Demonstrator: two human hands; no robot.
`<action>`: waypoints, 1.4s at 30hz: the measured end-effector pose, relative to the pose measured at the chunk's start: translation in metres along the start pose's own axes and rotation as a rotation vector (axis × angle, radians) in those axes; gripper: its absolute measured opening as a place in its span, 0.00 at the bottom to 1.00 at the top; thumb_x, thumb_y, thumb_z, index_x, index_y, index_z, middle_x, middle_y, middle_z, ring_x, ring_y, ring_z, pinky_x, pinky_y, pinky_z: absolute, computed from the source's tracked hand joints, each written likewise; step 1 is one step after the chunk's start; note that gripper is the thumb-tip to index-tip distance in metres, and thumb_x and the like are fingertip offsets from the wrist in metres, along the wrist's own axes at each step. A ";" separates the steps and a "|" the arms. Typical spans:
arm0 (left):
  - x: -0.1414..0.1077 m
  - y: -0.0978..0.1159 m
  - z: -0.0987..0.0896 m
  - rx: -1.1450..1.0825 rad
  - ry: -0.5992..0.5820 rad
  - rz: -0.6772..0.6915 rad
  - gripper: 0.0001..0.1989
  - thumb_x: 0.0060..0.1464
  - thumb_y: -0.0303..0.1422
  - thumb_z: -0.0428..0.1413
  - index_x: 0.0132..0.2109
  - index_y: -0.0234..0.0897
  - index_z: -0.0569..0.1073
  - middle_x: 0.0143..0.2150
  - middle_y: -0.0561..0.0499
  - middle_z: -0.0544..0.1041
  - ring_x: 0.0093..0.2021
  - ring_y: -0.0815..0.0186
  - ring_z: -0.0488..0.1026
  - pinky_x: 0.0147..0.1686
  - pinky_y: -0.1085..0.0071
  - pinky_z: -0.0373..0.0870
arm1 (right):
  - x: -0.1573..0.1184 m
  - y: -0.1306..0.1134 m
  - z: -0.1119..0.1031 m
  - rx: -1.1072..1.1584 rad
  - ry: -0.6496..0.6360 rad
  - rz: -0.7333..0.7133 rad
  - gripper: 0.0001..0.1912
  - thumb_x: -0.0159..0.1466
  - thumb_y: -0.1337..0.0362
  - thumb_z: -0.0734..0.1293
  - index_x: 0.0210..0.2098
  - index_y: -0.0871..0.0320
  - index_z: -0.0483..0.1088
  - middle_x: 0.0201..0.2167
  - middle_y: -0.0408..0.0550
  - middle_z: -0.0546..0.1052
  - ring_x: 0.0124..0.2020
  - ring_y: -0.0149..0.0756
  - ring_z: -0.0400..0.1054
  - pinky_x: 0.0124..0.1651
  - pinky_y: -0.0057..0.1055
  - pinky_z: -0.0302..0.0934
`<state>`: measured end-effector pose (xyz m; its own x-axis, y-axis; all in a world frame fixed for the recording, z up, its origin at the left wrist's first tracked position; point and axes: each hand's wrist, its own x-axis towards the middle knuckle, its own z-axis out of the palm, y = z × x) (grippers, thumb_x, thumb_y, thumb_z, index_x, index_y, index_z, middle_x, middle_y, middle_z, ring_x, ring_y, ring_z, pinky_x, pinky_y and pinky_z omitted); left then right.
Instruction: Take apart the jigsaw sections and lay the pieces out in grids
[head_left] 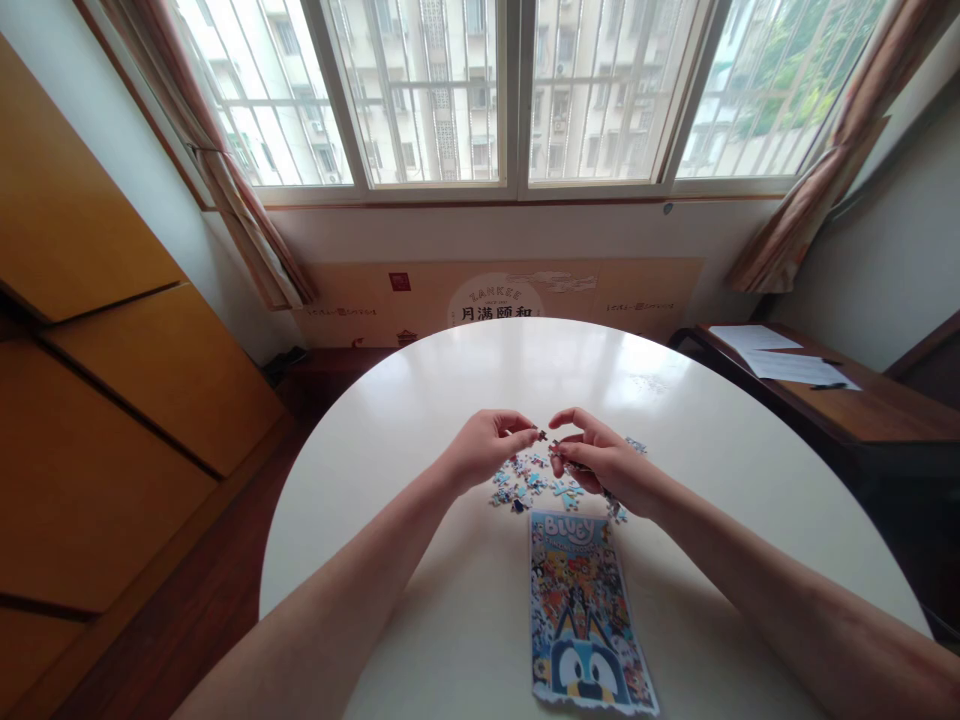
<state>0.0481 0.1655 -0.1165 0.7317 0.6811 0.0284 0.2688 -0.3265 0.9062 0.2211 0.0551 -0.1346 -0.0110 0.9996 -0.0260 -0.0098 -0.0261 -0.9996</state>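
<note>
Puzzle pieces near "BLUEY" sheet.

On the table, puzzle pieces lie just behind the picture sheet.

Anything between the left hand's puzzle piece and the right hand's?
Nothing visible: just a narrow open gap separates the left piece, in the left hand, from the right hand. Loose pieces lie on the table.

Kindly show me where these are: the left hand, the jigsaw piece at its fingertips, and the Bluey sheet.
Left hand (491,447): head view, back of the hand.
Jigsaw piece (543,435): head view, its exposed part.
Bluey sheet (587,610): head view, middle of its printed face.
</note>
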 end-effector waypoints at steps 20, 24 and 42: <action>-0.002 -0.008 -0.023 0.624 -0.119 -0.175 0.15 0.50 0.42 0.54 0.22 0.38 0.70 0.22 0.50 0.73 0.24 0.65 0.65 0.26 0.70 0.54 | -0.001 0.002 0.003 -0.389 -0.042 0.196 0.19 0.61 0.65 0.65 0.52 0.54 0.62 0.24 0.43 0.78 0.19 0.30 0.61 0.22 0.26 0.50; -0.004 -0.003 -0.026 0.738 -0.050 -0.232 0.16 0.52 0.40 0.55 0.21 0.38 0.70 0.22 0.48 0.72 0.24 0.64 0.65 0.26 0.69 0.55 | -0.001 0.001 -0.009 -0.481 0.038 0.194 0.20 0.61 0.63 0.67 0.53 0.54 0.63 0.23 0.44 0.78 0.21 0.33 0.64 0.23 0.28 0.51; -0.014 0.016 0.028 -0.059 -0.084 -0.180 0.21 0.55 0.49 0.56 0.33 0.33 0.76 0.30 0.49 0.75 0.24 0.70 0.65 0.20 0.74 0.57 | -0.006 -0.005 0.010 -0.010 0.220 -0.157 0.37 0.54 0.68 0.57 0.64 0.49 0.57 0.32 0.42 0.72 0.19 0.27 0.54 0.20 0.27 0.50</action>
<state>0.0598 0.1328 -0.1141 0.7252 0.6675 -0.1692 0.3648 -0.1641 0.9165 0.2113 0.0486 -0.1297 0.2071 0.9697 0.1292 0.0157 0.1287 -0.9916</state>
